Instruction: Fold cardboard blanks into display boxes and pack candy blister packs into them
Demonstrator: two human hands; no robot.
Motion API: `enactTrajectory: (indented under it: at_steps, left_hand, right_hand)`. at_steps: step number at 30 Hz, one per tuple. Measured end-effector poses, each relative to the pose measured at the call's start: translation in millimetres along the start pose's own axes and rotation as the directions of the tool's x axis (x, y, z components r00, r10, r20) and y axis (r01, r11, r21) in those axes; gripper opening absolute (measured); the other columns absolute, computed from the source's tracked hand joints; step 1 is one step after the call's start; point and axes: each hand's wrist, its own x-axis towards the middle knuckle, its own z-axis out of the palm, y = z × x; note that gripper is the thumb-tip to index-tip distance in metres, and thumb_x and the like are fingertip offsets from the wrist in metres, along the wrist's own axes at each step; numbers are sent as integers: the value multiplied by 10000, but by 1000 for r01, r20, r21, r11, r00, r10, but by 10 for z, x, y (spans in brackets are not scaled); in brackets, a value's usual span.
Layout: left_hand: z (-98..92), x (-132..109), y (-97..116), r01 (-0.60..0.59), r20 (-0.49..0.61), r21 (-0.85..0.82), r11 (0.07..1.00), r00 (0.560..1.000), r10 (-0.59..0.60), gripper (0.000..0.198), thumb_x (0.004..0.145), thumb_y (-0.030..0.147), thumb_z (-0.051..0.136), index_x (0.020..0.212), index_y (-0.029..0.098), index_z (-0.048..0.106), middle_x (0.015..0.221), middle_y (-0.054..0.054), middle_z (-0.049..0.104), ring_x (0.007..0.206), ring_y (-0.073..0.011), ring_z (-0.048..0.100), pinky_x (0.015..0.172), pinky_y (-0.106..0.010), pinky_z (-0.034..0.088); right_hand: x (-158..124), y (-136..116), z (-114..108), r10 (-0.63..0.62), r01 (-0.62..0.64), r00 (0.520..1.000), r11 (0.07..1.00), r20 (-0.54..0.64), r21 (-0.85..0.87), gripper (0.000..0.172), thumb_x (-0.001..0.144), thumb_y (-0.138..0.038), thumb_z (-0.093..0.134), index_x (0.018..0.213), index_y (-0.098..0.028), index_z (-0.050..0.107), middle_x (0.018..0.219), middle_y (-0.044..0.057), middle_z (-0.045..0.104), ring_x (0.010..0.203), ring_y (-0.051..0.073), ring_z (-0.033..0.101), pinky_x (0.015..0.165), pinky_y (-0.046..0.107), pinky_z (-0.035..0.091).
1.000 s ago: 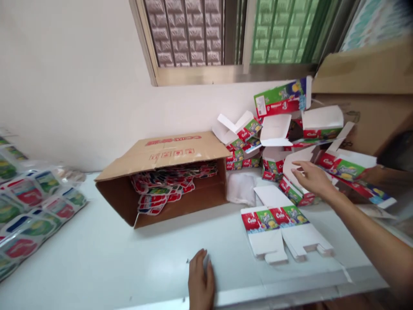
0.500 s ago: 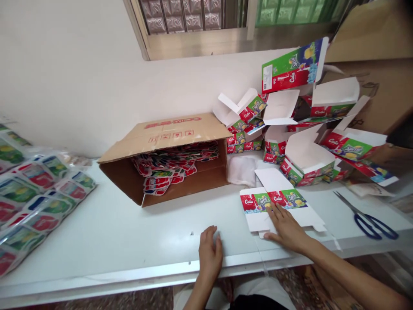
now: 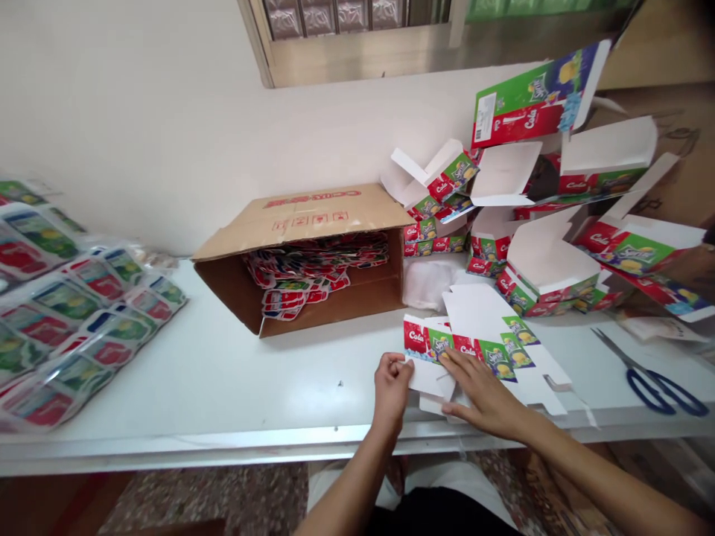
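Carton (image 3: 431, 342) printed with Cola and Sprite lies flat near the front edge of a pale table (image 3: 223, 387), to the near right of an open brown box (image 3: 313, 210). Its long printed band runs left to right, slanting nearer at the right; a white flap points toward the near edge. The left hand (image 3: 392, 387), thumb and fingers drawn narrow, pinches the carton's left side; the right hand (image 3: 487, 393) lies across it, fingers extended, thumb spread wide. Scissors (image 3: 630, 363) rest at right, blades pointing far left.
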Motion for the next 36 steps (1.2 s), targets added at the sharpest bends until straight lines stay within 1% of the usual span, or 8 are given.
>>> enactTrajectory:
  at_steps: [8,13,19,22,27,32,34,36]
  left_hand:
    - [-49,-150,679,-25,131,-116,993,991,40,333,770,458,618,923,162,618,817,-27,653,687,-133,589,575,-208,437]
    - [-90,-355,738,-386,291,28,922,886,362,618,784,528,636,1281,185,502,1261,-103,584,1136,-232,552,954,-325,437]
    - [-224,-384,692,-406,17,419,812,898,440,368,932,410,451,1026,118,654,823,-56,694,787,-196,638,728,-267,482]
    - [-293,-369,811,-448,29,555,701,853,521,326,940,356,438,989,131,668,800,-54,695,743,-192,644,690,-257,474]
    - [-424,-410,1216,-553,230,768,323,709,667,317,940,227,380,1147,165,612,893,-69,716,740,-186,659,690,-266,495]
    - [-547,-549,1900,-399,460,860,-317,339,821,342,905,139,408,1206,171,568,1030,-95,698,869,-220,655,844,-360,486]
    - [-527,-501,2042,-372,597,795,-479,345,724,331,912,136,406,1198,167,570,937,-81,698,864,-233,650,916,-424,447]
    - [-509,-323,1999,-406,663,748,-525,490,566,344,904,132,423,1224,153,548,806,-68,682,799,-240,653,846,-414,471]
  right_hand:
    - [550,-415,-335,-136,142,967,990,-213,13,722,883,-441,504,1486,-141,245,1513,184,286,1380,320,288,1074,521,327]
    - [835,-659,-410,-248,293,864,955,-438,38,451,937,-188,365,1384,-133,389,1263,159,581,1157,247,541,964,437,444]
    - [1095,-886,-579,-208,215,837,976,-506,-47,242,943,-197,385,934,-149,622,740,67,656,702,190,611,676,313,473]
    - [1207,-994,-715,-209,209,833,976,-512,-58,234,918,-206,428,1036,-151,623,880,81,697,805,197,643,726,304,480]
    - [1314,-1036,-1015,-191,200,882,979,-431,-24,481,897,-211,386,1370,-150,451,1180,97,660,970,214,655,822,324,502]
    - [1191,-1012,-1107,48,33,875,987,-481,159,472,894,-280,398,1349,-180,471,1132,79,685,948,227,672,787,310,508]
    - [1115,-1067,-946,159,-80,915,972,-370,220,469,895,-266,369,1349,-199,460,919,60,729,772,223,688,665,296,496]
    - [1046,-1111,-699,232,-192,949,962,-212,193,497,888,-247,350,1377,-181,413,759,52,716,657,229,670,586,291,457]
